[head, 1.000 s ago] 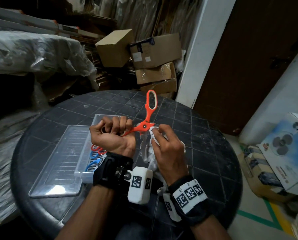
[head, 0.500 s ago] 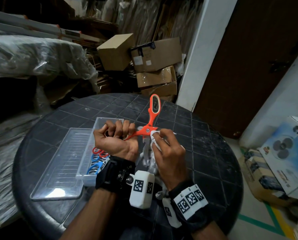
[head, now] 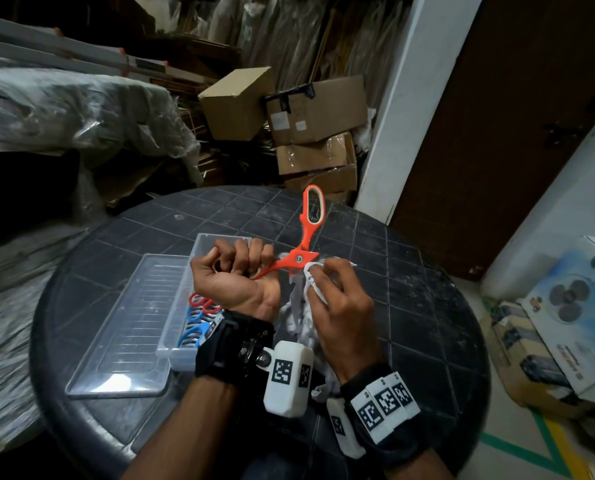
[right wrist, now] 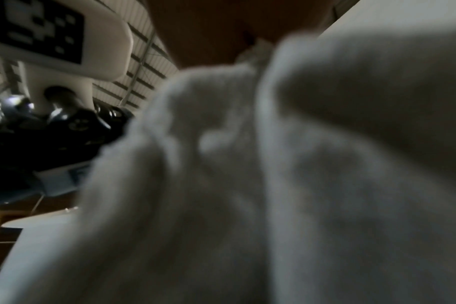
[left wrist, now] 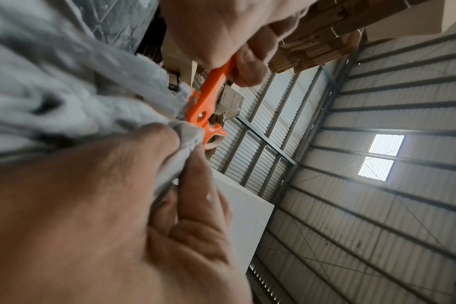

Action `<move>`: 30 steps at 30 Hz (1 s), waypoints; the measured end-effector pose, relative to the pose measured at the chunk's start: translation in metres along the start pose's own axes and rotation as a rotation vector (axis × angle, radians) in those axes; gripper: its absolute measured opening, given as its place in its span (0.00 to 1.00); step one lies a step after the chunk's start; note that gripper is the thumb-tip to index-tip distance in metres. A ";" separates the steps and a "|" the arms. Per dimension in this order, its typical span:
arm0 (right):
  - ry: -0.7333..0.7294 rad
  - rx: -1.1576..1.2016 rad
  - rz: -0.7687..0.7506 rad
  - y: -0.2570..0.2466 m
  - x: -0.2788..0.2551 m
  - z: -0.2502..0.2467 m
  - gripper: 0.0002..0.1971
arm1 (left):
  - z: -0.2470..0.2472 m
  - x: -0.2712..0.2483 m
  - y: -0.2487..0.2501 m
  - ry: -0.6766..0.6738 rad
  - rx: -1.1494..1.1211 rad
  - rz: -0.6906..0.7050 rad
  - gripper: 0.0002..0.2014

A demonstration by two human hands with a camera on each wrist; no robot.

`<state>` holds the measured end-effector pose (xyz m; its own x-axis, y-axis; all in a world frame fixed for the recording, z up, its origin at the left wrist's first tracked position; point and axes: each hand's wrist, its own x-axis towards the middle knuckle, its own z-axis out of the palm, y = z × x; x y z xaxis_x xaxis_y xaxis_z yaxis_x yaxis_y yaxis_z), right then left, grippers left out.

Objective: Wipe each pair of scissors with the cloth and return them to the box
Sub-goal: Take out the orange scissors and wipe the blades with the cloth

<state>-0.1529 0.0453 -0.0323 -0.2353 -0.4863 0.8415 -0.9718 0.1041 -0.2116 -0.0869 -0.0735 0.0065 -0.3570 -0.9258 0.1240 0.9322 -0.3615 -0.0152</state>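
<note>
Your right hand (head: 337, 306) bunches the white cloth (head: 311, 284) around what look like the hidden blades, your left hand (head: 235, 271) fists one handle of the orange scissors (head: 301, 251) above the table (head: 410, 323), beside the clear box (head: 199, 251) holding more pairs.

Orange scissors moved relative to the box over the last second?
No. The orange scissors sit at the same offset from the clear box; only the view shifted.
</note>
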 end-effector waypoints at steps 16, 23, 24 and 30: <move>0.040 -0.012 0.030 -0.001 -0.002 -0.004 0.15 | -0.002 -0.001 -0.004 -0.017 0.024 -0.001 0.18; 0.053 -0.035 0.112 0.009 0.000 -0.004 0.12 | -0.001 -0.004 -0.005 0.006 0.037 0.005 0.17; 0.065 -0.047 0.131 0.010 0.000 -0.004 0.12 | 0.000 -0.004 -0.006 0.005 0.043 0.006 0.17; 0.152 -0.037 0.148 0.007 0.001 -0.006 0.12 | -0.001 -0.002 -0.004 -0.017 0.020 -0.002 0.18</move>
<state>-0.1597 0.0512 -0.0302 -0.3728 -0.3269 0.8684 -0.9256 0.1976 -0.3229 -0.0899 -0.0708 0.0054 -0.3581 -0.9230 0.1407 0.9326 -0.3610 0.0053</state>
